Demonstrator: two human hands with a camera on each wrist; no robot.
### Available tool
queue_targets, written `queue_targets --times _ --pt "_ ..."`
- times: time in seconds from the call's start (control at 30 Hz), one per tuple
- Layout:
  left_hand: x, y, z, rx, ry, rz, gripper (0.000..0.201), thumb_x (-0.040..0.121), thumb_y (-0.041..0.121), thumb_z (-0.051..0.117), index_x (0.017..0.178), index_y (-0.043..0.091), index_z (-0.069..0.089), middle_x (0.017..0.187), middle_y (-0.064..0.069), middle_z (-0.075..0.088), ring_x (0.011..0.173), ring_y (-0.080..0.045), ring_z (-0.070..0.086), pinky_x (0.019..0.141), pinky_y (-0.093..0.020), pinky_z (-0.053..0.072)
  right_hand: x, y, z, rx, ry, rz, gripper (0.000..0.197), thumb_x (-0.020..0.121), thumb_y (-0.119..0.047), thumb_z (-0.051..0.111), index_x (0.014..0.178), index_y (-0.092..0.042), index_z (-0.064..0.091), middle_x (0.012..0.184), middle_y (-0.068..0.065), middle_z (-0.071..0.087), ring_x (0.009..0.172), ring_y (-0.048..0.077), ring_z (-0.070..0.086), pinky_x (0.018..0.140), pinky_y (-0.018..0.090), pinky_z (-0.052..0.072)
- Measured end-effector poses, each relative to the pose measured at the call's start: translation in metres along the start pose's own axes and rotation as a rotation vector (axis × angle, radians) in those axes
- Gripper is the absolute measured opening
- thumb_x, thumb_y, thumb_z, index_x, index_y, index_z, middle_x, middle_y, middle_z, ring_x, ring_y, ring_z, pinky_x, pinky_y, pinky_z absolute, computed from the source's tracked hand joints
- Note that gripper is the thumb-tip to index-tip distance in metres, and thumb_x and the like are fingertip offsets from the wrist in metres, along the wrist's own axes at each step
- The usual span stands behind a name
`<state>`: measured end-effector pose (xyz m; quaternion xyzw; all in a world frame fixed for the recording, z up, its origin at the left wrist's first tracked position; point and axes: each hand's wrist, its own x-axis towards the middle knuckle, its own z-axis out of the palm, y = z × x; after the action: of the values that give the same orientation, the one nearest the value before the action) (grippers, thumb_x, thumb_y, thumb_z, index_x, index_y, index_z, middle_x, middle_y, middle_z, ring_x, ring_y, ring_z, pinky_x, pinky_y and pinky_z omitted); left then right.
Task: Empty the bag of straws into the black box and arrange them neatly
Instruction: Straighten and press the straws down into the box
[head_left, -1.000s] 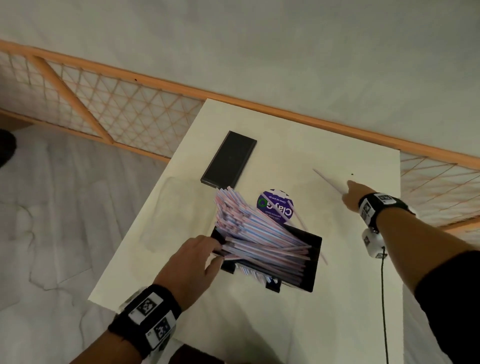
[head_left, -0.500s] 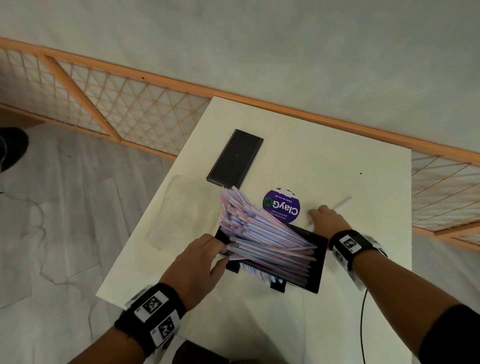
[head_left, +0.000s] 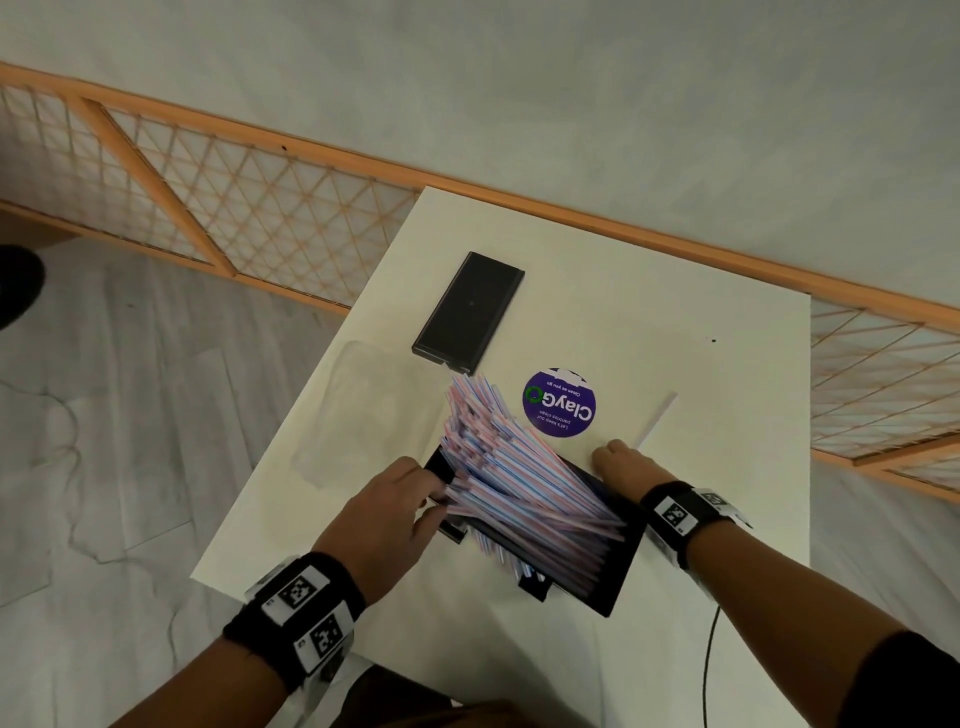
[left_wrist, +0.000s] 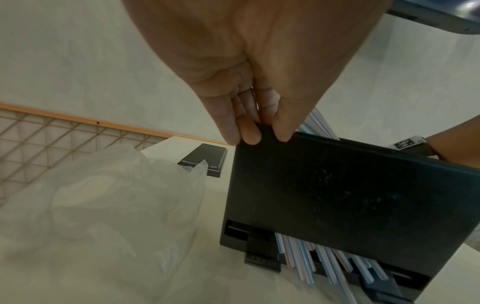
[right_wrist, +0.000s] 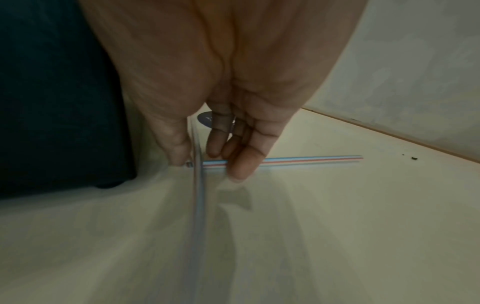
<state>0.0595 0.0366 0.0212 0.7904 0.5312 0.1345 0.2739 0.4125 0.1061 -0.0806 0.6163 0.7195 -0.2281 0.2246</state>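
Note:
The black box (head_left: 615, 577) stands on the white table (head_left: 675, 322), with a fanned heap of striped straws (head_left: 519, 467) leaning out over its left end. My left hand (head_left: 395, 514) pinches the top edge of the box's (left_wrist: 337, 205) left wall between thumb and fingers (left_wrist: 249, 133). A few straws (left_wrist: 311, 261) poke out under the box's lower edge. My right hand (head_left: 618, 460) is at the box's far right corner and pinches a loose striped straw (right_wrist: 311, 159) low over the table. A second, blurred straw (right_wrist: 198, 205) crosses it at the fingers.
The empty clear plastic bag (head_left: 363, 410) lies on the table's left edge beside the box. A flat black lid (head_left: 470, 312) lies farther back. A round purple sticker (head_left: 559, 402) sits behind the box. A wooden lattice rail (head_left: 234, 208) runs behind the table.
My right hand has come back from the far right of the table to the box's far corner, bringing a loose straw. The left hand has kept its hold on the box.

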Motion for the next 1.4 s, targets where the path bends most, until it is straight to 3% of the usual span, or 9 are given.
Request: queue_targets --times 0.27,0.4,0.5,0.67,0.83,1.03,1.23,1.3,1.4 --pt "-0.004 0.000 0.000 0.007 0.024 0.028 0.008 0.096 0.027 0.066 0.101 0.025 0.061 0.098 0.013 0.049 0.081 -0.005 0.054 0.070 -0.026 0.051 -0.009 0.007 0.003 0.083 -0.023 -0.016 0.030 0.101 -0.032 0.050 0.124 -0.013 0.054 0.125 0.012 0.051 0.117 0.033 0.055 0.099 0.040 0.047" --pt "-0.004 0.000 0.000 -0.002 0.014 0.007 0.008 0.096 0.028 0.066 0.100 0.028 0.060 0.098 0.015 0.048 0.081 -0.004 0.054 0.070 -0.025 0.051 -0.032 0.011 0.007 0.161 0.044 -0.019 0.028 0.097 -0.048 0.049 0.103 -0.020 0.049 0.103 0.004 0.051 0.100 0.027 0.058 0.080 0.033 0.045" --pt "-0.004 0.000 -0.001 -0.018 -0.001 -0.007 0.007 0.096 0.030 0.065 0.101 0.029 0.060 0.097 0.016 0.047 0.082 -0.004 0.055 0.070 -0.025 0.051 -0.048 0.009 0.006 0.248 0.037 -0.017 0.029 0.097 -0.053 0.048 0.099 -0.024 0.043 0.101 0.002 0.052 0.087 0.023 0.057 0.077 0.034 0.047" --pt "-0.003 0.001 -0.002 -0.027 -0.009 -0.009 0.006 0.097 0.031 0.064 0.100 0.030 0.059 0.098 0.016 0.048 0.083 -0.002 0.054 0.071 -0.022 0.050 -0.058 0.023 -0.003 0.373 0.060 0.067 0.024 0.096 -0.037 0.052 0.104 -0.021 0.036 0.092 0.005 0.061 0.078 0.027 0.060 0.071 0.036 0.048" --pt "-0.005 0.005 -0.003 -0.029 0.013 -0.015 0.009 0.095 0.026 0.068 0.099 0.027 0.060 0.096 0.015 0.048 0.081 -0.005 0.056 0.069 -0.021 0.048 -0.039 0.041 -0.013 0.502 0.194 0.210 0.016 0.101 -0.023 0.044 0.096 -0.010 0.035 0.073 0.005 0.055 0.062 0.025 0.052 0.054 0.035 0.034" --pt "-0.009 0.010 -0.004 -0.004 -0.002 -0.053 0.007 0.096 0.029 0.066 0.101 0.027 0.061 0.098 0.014 0.049 0.081 -0.004 0.056 0.070 -0.019 0.047 -0.009 0.041 -0.005 0.549 0.113 0.395 0.020 0.100 -0.024 0.043 0.101 -0.005 0.036 0.090 0.018 0.063 0.075 0.032 0.059 0.067 0.037 0.044" --pt "-0.008 0.013 -0.007 0.001 -0.052 -0.088 0.005 0.099 0.033 0.060 0.102 0.029 0.059 0.100 0.015 0.048 0.085 -0.003 0.056 0.075 -0.022 0.050 -0.004 0.034 -0.001 0.303 0.057 0.386 0.063 0.082 -0.056 0.056 0.119 -0.011 0.032 0.100 0.008 0.062 0.087 0.034 0.066 0.072 0.038 0.053" --pt "-0.007 0.014 -0.008 -0.002 -0.059 -0.093 0.005 0.100 0.033 0.059 0.101 0.029 0.059 0.100 0.015 0.048 0.085 -0.003 0.057 0.076 -0.022 0.050 -0.002 0.031 -0.002 0.262 0.060 0.361 0.058 0.085 -0.053 0.053 0.120 -0.012 0.033 0.096 0.006 0.063 0.082 0.032 0.066 0.071 0.038 0.054" --pt "-0.006 0.013 -0.008 -0.023 -0.068 -0.086 0.004 0.099 0.032 0.060 0.100 0.029 0.058 0.099 0.016 0.046 0.084 -0.003 0.057 0.075 -0.024 0.051 0.006 0.026 -0.005 0.301 0.054 0.384 0.032 0.091 -0.031 0.044 0.117 -0.011 0.039 0.095 0.009 0.064 0.084 0.033 0.065 0.073 0.039 0.049"
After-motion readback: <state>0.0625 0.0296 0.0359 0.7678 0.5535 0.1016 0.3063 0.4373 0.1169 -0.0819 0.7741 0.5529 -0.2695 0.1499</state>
